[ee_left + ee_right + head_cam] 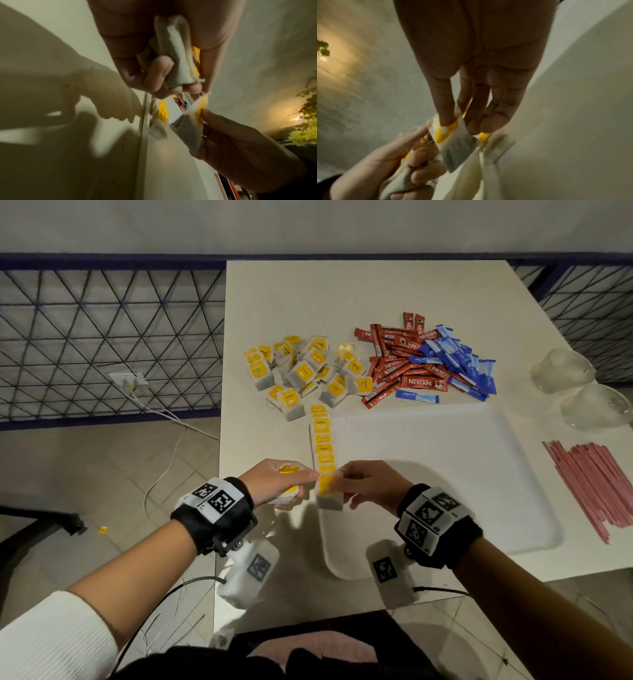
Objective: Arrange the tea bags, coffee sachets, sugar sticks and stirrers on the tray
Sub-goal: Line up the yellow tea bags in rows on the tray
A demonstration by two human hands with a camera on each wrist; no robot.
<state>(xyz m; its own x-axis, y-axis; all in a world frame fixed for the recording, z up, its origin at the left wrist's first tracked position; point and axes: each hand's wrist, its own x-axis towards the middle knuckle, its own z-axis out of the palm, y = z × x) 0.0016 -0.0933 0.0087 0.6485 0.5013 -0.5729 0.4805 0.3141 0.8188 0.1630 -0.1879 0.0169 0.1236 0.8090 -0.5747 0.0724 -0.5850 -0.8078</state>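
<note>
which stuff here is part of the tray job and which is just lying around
Part of the job:
tray
tea bag row
loose tea bags
coffee sachets
sugar sticks
stirrers
left hand and right hand, each holding tea bags

Lying about:
glass cups
wall socket and cable

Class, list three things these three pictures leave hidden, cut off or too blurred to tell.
1. How many tea bags the left hand holds: fingers cover the bundle in the left wrist view.
2. Lettering on the tea bag pinched by the right hand: motion blur, right wrist view.
3. The stirrers' far ends: cut off by the head view's right edge.
</note>
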